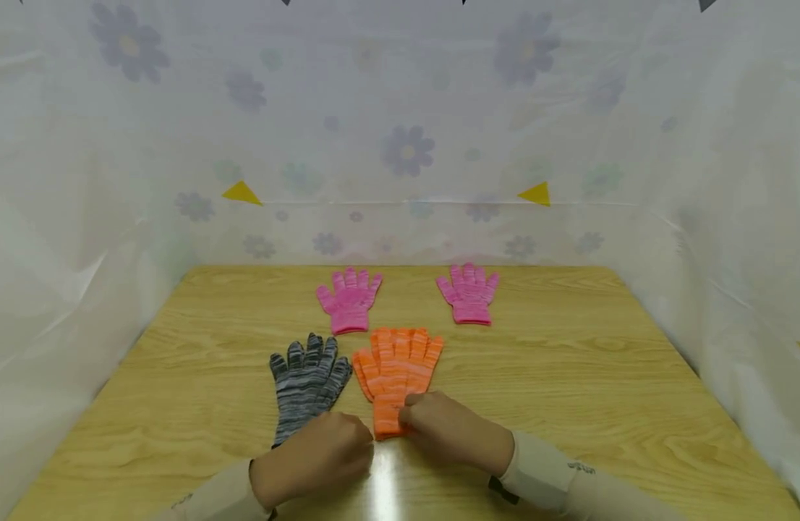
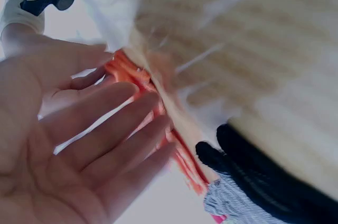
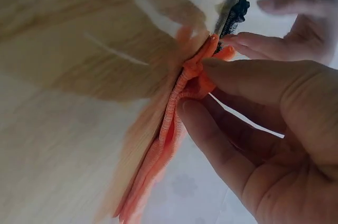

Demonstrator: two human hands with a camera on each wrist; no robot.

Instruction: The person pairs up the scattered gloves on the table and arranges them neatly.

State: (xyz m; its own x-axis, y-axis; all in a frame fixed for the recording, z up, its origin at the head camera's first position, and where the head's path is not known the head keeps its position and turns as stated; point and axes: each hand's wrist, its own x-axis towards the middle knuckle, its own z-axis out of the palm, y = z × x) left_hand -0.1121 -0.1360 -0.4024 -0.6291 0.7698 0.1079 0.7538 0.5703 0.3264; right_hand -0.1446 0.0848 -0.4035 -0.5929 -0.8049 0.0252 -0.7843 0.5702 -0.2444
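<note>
1. The right hand is nearer to the orange gloves. Its thumb and finger pinch the cuff at its right side.
2. The left hand holds nothing. Its fingers are straight, just beside the cuff; I cannot tell if they touch it.
3. The orange gloves lie toward 11 o'clock from the right hand and between 1 and 2 from the left. They are long from 6 to 12, leaning a bit to 1, fingers away. They are soft, streaky knit, one on the other.
4. At 12 from the left hand is a stripy gray glove, spread flat.
5. Farther out, two pink gloves lie apart, at 11 and between 1 and 2 from the orange ones.
6. All rest on a smooth, wood-look table.
</note>
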